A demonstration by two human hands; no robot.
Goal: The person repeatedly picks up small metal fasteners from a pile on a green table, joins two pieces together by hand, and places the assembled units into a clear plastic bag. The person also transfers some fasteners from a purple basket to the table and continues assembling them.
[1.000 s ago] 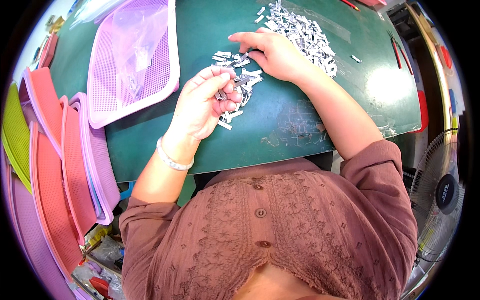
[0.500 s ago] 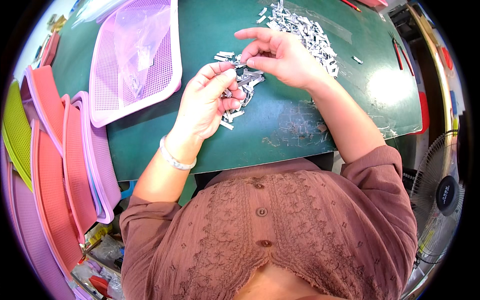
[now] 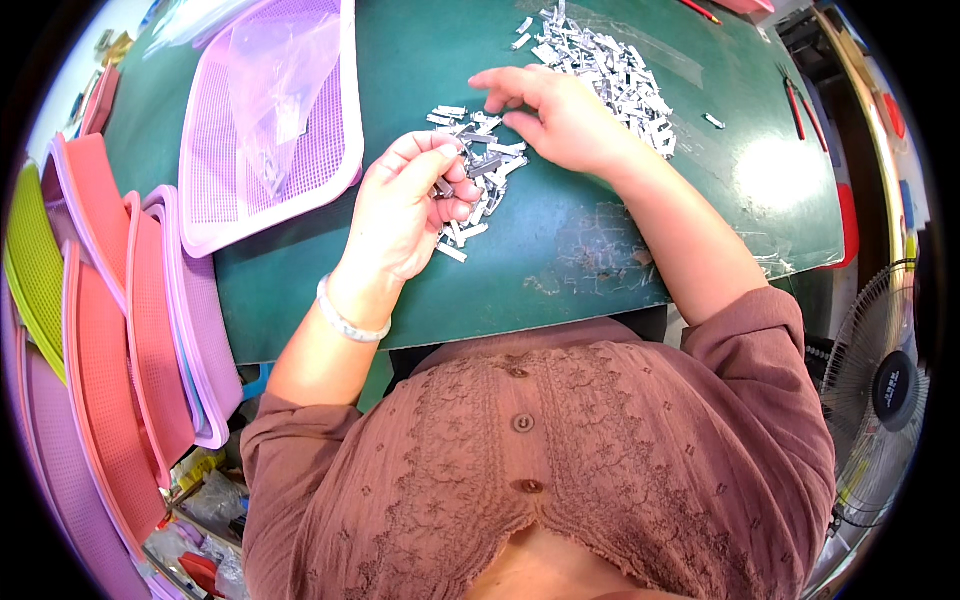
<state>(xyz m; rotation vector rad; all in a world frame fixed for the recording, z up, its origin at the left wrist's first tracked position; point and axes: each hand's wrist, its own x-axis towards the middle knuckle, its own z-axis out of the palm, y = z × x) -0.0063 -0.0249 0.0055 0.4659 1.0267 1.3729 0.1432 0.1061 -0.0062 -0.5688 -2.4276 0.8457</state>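
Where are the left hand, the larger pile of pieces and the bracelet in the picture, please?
Left hand [image 3: 402,203]: head view, on the middle of the hand.
Larger pile [image 3: 626,82]: head view, near its middle.
Bracelet [image 3: 346,323]: head view, on the lower side of its band.

one upright, wide fisheye view looks steeply down from the person's head, facing forward over the green surface [image 3: 500,295]. the brown shirt [image 3: 523,455] is nearest; the left hand [image 3: 405,215] and right hand [image 3: 572,122] lie farther off. the surface's near edge crosses mid-picture.
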